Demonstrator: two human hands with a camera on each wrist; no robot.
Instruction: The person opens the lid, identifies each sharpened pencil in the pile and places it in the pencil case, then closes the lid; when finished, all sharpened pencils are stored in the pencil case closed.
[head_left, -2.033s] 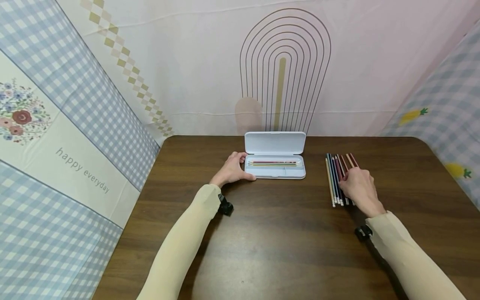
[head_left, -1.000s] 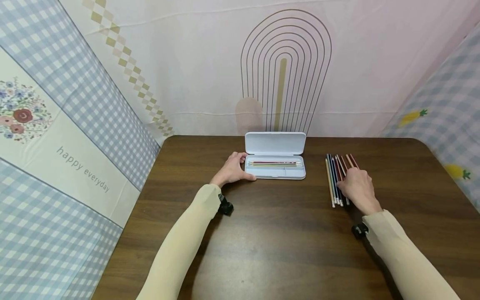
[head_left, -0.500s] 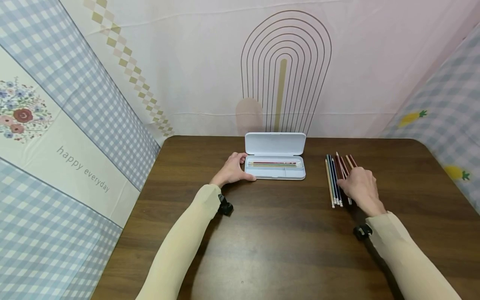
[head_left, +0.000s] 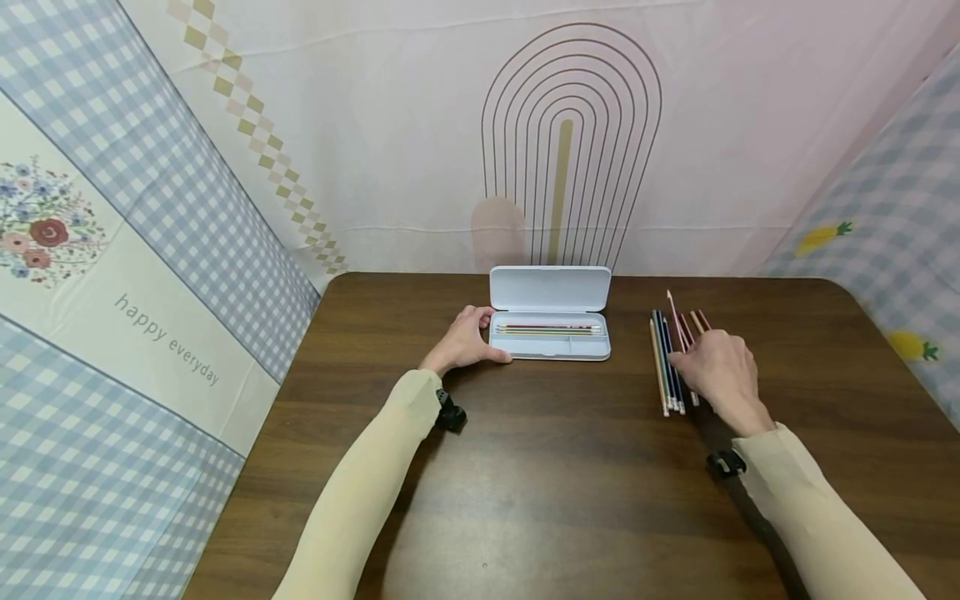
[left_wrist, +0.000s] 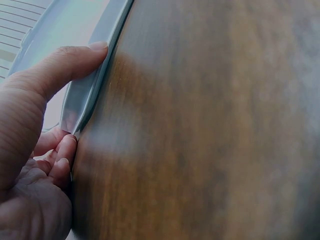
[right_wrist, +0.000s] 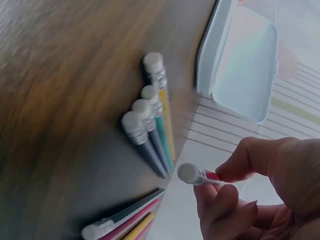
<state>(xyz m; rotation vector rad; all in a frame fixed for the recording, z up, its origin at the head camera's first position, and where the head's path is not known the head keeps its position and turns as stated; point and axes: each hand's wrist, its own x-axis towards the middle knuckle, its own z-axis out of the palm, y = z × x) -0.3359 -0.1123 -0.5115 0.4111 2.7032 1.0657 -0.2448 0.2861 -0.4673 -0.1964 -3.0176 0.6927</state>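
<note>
My left hand (head_left: 467,337) holds the left end of a light-blue pencil case (head_left: 555,354), thumb on its front edge and fingers curled at its side. The case's lid (head_left: 550,288) stands raised at the back, and several pencils (head_left: 547,328) lie inside. At the right, my right hand (head_left: 720,367) pinches a red pencil (right_wrist: 212,176) between thumb and fingers, its white eraser end toward the wrist camera. To the left of that hand lies a row of pencils (head_left: 663,362) with white erasers. More pencils (right_wrist: 131,217) lie under the right hand, partly hidden by it.
Everything rests on a brown wooden table (head_left: 480,483) with rounded far corners. A pale cloth (head_left: 390,125) with an arch pattern hangs behind it. Blue checked cloth (head_left: 150,183) hangs at the left, and another checked cloth (head_left: 900,250) at the right.
My right hand has separated a red pencil from the row and raised it, its far tip shifting up and left. The left hand and the case have stayed in place.
</note>
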